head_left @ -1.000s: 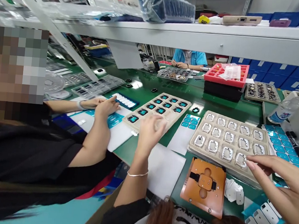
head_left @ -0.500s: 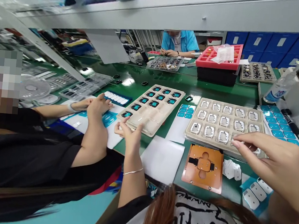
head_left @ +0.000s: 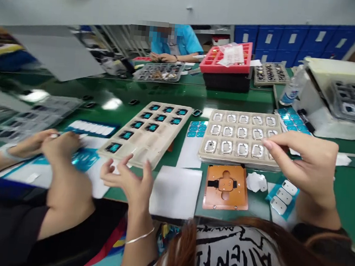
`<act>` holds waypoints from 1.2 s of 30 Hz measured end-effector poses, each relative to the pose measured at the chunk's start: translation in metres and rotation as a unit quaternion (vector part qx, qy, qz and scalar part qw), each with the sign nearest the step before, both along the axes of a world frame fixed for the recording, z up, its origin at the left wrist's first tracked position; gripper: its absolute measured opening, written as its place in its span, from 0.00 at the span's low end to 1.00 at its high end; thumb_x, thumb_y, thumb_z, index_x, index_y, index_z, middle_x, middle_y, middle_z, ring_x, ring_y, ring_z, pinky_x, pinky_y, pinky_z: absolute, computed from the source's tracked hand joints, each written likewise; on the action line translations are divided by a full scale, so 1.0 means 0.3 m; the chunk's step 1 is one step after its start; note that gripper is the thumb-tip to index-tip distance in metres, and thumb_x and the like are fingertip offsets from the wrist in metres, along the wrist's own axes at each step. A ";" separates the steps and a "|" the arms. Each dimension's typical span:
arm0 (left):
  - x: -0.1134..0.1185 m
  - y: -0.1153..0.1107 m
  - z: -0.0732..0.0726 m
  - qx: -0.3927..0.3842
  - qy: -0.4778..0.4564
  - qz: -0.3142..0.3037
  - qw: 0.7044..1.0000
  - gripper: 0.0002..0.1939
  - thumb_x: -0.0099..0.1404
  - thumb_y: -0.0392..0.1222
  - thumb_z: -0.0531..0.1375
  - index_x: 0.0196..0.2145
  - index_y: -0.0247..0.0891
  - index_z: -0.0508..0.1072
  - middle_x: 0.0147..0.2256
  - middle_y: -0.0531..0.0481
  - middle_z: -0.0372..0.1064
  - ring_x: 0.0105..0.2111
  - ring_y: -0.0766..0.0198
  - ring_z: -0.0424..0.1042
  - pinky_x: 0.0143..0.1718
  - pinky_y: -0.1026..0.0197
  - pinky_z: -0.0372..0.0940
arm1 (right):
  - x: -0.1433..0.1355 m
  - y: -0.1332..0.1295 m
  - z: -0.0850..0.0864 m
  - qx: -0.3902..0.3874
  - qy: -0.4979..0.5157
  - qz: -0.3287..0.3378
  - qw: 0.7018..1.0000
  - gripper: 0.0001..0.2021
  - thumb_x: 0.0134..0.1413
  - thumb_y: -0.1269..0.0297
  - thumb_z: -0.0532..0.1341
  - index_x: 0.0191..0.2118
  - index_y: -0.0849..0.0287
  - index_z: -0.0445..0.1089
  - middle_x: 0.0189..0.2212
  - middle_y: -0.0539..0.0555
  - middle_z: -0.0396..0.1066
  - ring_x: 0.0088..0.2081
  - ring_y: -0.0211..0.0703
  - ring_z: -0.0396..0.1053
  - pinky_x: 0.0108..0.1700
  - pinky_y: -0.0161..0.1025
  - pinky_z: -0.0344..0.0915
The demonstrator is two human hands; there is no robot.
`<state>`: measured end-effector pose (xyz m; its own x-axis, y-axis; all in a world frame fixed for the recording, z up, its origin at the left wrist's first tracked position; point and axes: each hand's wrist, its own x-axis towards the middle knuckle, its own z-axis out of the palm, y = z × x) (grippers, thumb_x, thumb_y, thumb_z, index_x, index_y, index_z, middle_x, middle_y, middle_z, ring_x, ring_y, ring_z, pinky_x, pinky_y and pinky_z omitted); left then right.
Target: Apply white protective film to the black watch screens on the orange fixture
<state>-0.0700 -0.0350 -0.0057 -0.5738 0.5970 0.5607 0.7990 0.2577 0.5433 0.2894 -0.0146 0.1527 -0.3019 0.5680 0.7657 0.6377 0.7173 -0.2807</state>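
Observation:
My left hand (head_left: 128, 176) is raised with its fingers spread and nothing in it, just in front of the near end of a beige tray (head_left: 161, 142) that holds black frames with teal faces. My right hand (head_left: 302, 160) hovers at the right front corner of a second beige tray (head_left: 218, 158), which carries rows of white frames. Its thumb and index finger are close together; whatever may be between them is too small to make out. Between my hands lie a white sheet (head_left: 175, 190) and an orange fixture plate (head_left: 225, 201) with a black strip across it.
A co-worker's hands (head_left: 60, 143) work at the left, near teal sheets. White pieces on teal film (head_left: 284, 196) lie by my right wrist. Further back stand a red tray (head_left: 246, 58) on a black box and a bottle (head_left: 293, 91). A shelf beam (head_left: 188, 5) crosses above.
The view has swung to the right, so the trays and the co-worker appear further left. My left hand's fingers look more widely spread. My right hand stays by the white-frame tray.

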 end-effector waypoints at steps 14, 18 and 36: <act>0.137 0.002 -0.090 0.010 0.234 -0.476 0.847 0.09 0.68 0.34 0.59 0.46 0.38 0.73 0.48 0.39 0.74 0.46 0.50 0.65 0.49 0.50 0.61 | 0.088 -0.135 -0.423 -0.366 -0.231 -0.133 0.892 0.22 0.52 0.65 0.69 0.54 0.62 0.73 0.53 0.66 0.74 0.52 0.61 0.74 0.49 0.52 0.74; 0.160 -0.002 -0.110 0.020 0.225 -0.493 0.840 0.09 0.68 0.34 0.59 0.45 0.39 0.73 0.48 0.39 0.74 0.47 0.50 0.65 0.49 0.49 0.61 | 0.009 -0.176 -0.546 -0.356 -0.208 -0.168 0.895 0.27 0.54 0.64 0.67 0.60 0.63 0.68 0.63 0.68 0.63 0.60 0.62 0.67 0.57 0.56 0.70; 0.139 0.004 -0.135 0.057 0.165 -0.517 0.838 0.09 0.69 0.36 0.57 0.46 0.39 0.74 0.46 0.40 0.74 0.46 0.51 0.68 0.49 0.48 0.60 | 0.360 -0.376 -0.568 -0.304 -0.210 -0.123 0.921 0.24 0.59 0.46 0.63 0.56 0.51 0.72 0.62 0.61 0.66 0.64 0.68 0.60 0.61 0.78 0.50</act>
